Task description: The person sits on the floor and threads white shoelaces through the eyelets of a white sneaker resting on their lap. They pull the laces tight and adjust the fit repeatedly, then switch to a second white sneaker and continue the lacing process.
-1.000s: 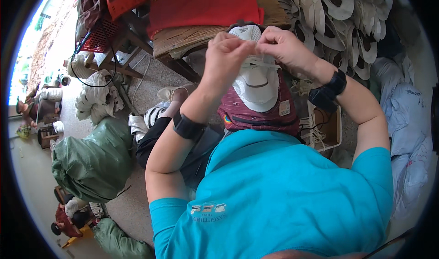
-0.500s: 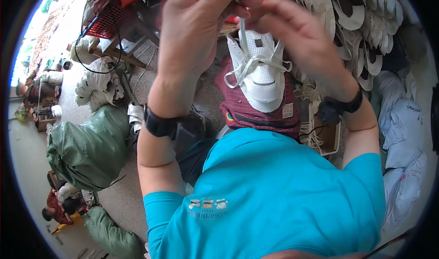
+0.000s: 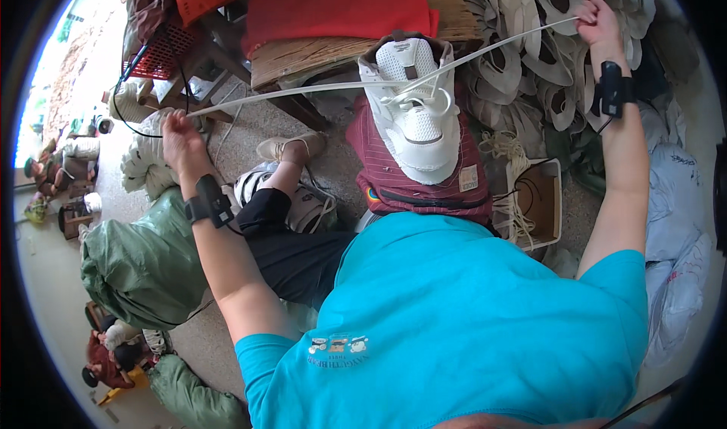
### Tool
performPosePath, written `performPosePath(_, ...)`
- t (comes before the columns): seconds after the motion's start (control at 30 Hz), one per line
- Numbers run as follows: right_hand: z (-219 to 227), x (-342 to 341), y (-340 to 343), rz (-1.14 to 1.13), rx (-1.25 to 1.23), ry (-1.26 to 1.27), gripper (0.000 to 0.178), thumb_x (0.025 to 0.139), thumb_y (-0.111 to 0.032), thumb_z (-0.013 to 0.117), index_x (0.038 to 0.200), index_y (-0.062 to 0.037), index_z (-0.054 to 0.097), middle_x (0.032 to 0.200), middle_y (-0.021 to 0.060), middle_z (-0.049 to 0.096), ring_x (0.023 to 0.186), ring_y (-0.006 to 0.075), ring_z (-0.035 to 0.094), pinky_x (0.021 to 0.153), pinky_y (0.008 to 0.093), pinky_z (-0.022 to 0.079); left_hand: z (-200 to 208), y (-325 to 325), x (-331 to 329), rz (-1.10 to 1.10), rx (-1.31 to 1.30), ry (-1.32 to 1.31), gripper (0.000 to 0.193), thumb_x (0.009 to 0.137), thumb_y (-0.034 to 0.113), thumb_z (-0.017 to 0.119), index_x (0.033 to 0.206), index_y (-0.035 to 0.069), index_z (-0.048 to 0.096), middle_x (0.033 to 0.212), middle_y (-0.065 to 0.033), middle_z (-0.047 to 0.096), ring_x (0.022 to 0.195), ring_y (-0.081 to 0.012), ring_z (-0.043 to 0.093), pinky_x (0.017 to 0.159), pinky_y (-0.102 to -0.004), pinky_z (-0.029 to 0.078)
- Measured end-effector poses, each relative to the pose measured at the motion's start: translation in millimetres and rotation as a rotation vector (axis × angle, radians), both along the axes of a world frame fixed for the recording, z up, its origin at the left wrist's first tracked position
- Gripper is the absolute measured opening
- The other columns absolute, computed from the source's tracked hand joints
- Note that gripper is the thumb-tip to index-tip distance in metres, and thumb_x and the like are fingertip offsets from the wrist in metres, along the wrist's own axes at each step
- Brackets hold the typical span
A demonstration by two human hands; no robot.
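Note:
A white shoe rests toe toward me on a maroon striped cloth over my lap. Its white shoelace runs out from the lower eyelets to both sides, pulled taut. My left hand, far out to the left, is closed on one end of the lace. At the upper right, my right hand pinches the other end, with its arm stretched out. Both hands are well apart from the shoe. The tongue stands up behind the lacing.
A wooden bench with a red cloth stands ahead. Stacked shoe uppers fill the far right. A box with laces sits right of my lap. Green sacks lie left; another person sits at lower left.
My hands were close together above the shoe's tongue. They have swung wide apart, left and right, drawing the lace ends out tight.

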State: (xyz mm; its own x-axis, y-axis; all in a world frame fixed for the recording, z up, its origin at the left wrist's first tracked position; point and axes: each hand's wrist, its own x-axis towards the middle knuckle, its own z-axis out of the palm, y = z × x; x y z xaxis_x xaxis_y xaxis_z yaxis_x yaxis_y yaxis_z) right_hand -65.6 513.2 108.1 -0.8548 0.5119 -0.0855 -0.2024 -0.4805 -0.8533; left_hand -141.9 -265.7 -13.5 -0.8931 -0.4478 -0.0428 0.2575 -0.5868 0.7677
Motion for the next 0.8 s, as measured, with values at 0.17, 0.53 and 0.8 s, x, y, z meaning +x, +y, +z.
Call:
performPosePath(0.17,-12,13,31,0.072,0.026,0.018,0.022,0.099,-0.01,0.048,0.11,0.0075,0.055,0.058,-0.0041,0.032,0.043,0.0066,0.026,0.041,0.0223,0.023,-3,28,1,0.014,-0.142,-0.031,0.017,0.099,0.014,0.055,0.096,-0.001,0.063,0.084,-0.009,0.066,0.078,-0.0181,0.065,0.071,-0.0246,0.055)
performPosePath(0.53,6,76,-201,0.782,0.598,-0.257,0.018,0.1,-0.021,0.056,0.099,-0.0058,0.066,0.066,-0.0098,0.041,0.051,-0.0007,0.032,0.043,0.0184,0.022,54,229,106,-0.572,-0.532,0.071,0.025,0.102,0.015,0.052,0.115,-0.002,0.064,0.094,-0.0072,0.068,0.077,-0.0106,0.062,0.07,-0.0233,0.05)
performPosePath(0.8,42,53,92,-0.046,0.105,0.055,0.024,0.099,-0.016,0.055,0.11,0.0049,0.059,0.061,-0.0069,0.032,0.047,0.0036,0.027,0.042,0.02,0.024,20,-85,-24,-0.275,0.095,-0.136,0.013,0.094,-0.002,0.05,0.106,0.001,0.052,0.067,0.001,0.046,0.056,-0.0104,0.048,0.053,-0.0219,0.044)
